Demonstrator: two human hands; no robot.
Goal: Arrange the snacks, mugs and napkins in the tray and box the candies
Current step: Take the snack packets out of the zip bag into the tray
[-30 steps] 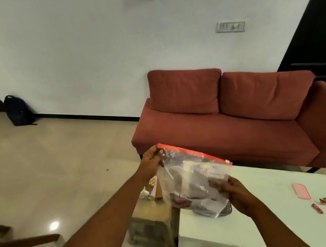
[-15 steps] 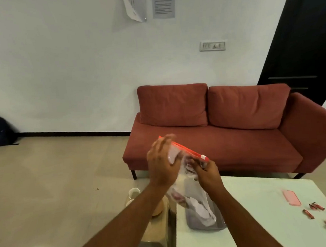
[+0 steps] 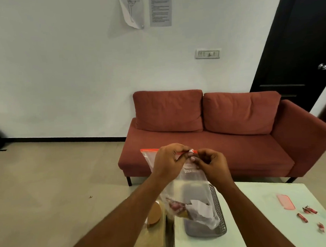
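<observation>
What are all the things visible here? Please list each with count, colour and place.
zip bag: 1, clear with red seal, held above tray
tray: 1, grey, perforated, table's left end
table: 1, white, lower right
candies: about 4, red, table's right side
pink lid: 1, pink, beside candies
sofa: 1, red, against wall
door: 1, black, right
left hand: grip on seal
right hand: grip on seal

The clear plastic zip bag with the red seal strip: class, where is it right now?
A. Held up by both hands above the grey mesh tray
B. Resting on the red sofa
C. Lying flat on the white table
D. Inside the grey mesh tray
A: the left hand and right hand pinch the red seal strip of the clear plastic zip bag, which hangs over the grey mesh tray.
</observation>
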